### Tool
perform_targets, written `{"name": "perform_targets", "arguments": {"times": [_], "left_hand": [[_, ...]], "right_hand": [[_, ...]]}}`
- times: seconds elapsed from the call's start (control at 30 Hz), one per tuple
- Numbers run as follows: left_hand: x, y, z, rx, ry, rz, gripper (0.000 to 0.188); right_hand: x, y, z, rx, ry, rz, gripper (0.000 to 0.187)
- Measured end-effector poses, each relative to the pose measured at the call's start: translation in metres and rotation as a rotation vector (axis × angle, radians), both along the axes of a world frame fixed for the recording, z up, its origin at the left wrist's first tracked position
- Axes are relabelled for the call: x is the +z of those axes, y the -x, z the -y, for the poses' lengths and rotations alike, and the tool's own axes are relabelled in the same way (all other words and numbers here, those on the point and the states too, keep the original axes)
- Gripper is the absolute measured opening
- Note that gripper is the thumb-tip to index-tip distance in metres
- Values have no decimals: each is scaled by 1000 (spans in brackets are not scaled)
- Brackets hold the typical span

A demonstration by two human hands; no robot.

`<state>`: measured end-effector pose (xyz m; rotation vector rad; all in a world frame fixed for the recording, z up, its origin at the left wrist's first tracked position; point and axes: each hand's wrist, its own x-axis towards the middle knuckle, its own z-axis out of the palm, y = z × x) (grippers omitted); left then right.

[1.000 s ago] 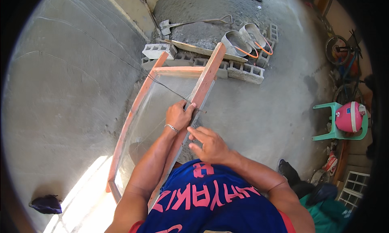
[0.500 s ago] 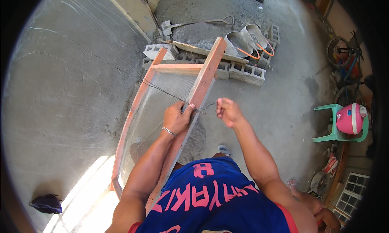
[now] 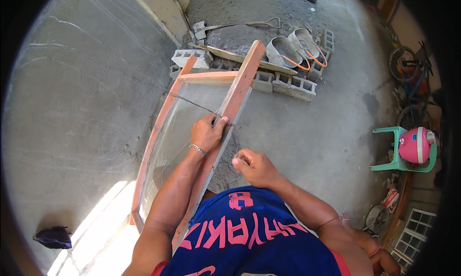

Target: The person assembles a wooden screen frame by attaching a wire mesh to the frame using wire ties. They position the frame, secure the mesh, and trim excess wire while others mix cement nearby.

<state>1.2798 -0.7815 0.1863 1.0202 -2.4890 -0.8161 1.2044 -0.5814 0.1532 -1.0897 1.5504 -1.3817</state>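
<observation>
A large sand screen (image 3: 246,79), made of reddish wooden beams with fine wire mesh (image 3: 204,94) between them, leans slantwise before me. My left hand (image 3: 207,133) is closed on its right beam, the thumb pressing on top near a dark wire (image 3: 194,102). That wire runs across the mesh from the left beam and over the right one. A short nail-like end (image 3: 235,126) sticks out past the beam's right edge. Lower and to the right, apart from the wood, my right hand (image 3: 258,168) is closed in a pinch near my shirt; what it holds is hidden.
Beyond the screen lie hollow concrete blocks (image 3: 294,87), two metal buckets with orange handles (image 3: 284,50), a shovel (image 3: 230,25) and a sand heap (image 3: 218,7). At right a green stool (image 3: 394,149) bears a pink jug (image 3: 414,145). A person's bare leg (image 3: 362,242) shows lower right.
My right hand has moved down and toward me, away from the wire's end beside the beam. My left hand stays on the beam, shifted slightly up in the picture.
</observation>
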Motion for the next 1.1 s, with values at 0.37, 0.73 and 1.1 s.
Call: {"name": "perform_targets", "arguments": {"times": [0.37, 0.73, 1.1], "left_hand": [[12, -6, -2, -12, -17, 10, 44], [6, -5, -3, -4, -23, -26, 44], [3, -6, -3, -21, -65, -5, 44]], "right_hand": [[15, 99, 23, 52, 633, -1320, 41], [11, 90, 43, -59, 711, -1377, 44], [-19, 45, 53, -377, 559, -861, 30]]}}
